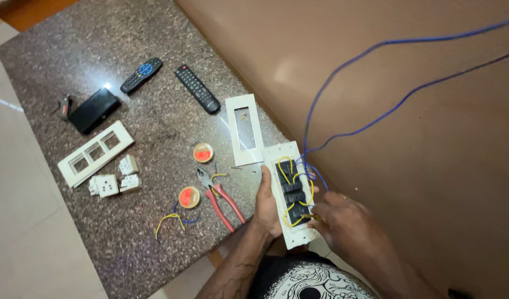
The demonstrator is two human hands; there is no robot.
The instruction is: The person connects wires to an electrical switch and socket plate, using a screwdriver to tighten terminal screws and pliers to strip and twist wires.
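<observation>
My left hand [268, 204] grips the left edge of a white switch plate [274, 152] held face down at the table's near right corner. Black switch modules [292, 191] with yellow jumper wires [288, 166] show on its back. My right hand [343, 224] pinches at the wires by the lowest module. Blue wires [376, 52] run from the plate up and to the right across the brown surface.
On the speckled stone table [110, 33] lie red-handled pliers [224, 202], two tape rolls [203, 152], a white cover frame [243, 130], a three-window frame [95, 153], loose white sockets [113, 180], two remotes [196, 88], a black box [94, 111] and wire offcuts [171, 218].
</observation>
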